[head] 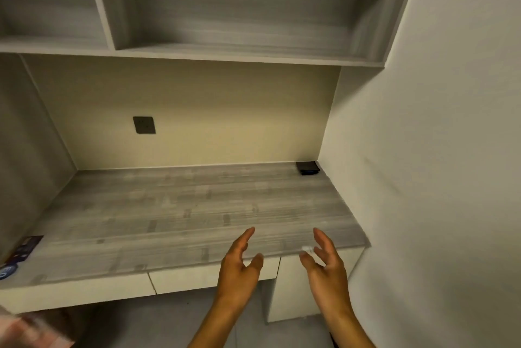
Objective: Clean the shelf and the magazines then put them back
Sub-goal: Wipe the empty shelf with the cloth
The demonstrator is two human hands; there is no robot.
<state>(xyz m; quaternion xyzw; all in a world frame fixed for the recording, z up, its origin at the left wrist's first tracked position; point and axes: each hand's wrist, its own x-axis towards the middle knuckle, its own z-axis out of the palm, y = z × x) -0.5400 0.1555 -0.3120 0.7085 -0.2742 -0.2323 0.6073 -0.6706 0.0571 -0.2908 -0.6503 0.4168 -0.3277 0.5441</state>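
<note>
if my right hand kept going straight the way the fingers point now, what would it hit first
Probably nothing on the desk. The right hand points up and away over bare desktop; the dark object in the back right corner lies roughly in that line, then the back wall. Depth is unclear from this one view.

A grey wood-grain desk top (pixel 180 206) fills the alcove. At its far right corner, against the wall, lies a small dark flat object (pixel 308 168). On its near left edge lie magazines (pixel 24 249) with dark covers, partly cut off by the frame.
</note>
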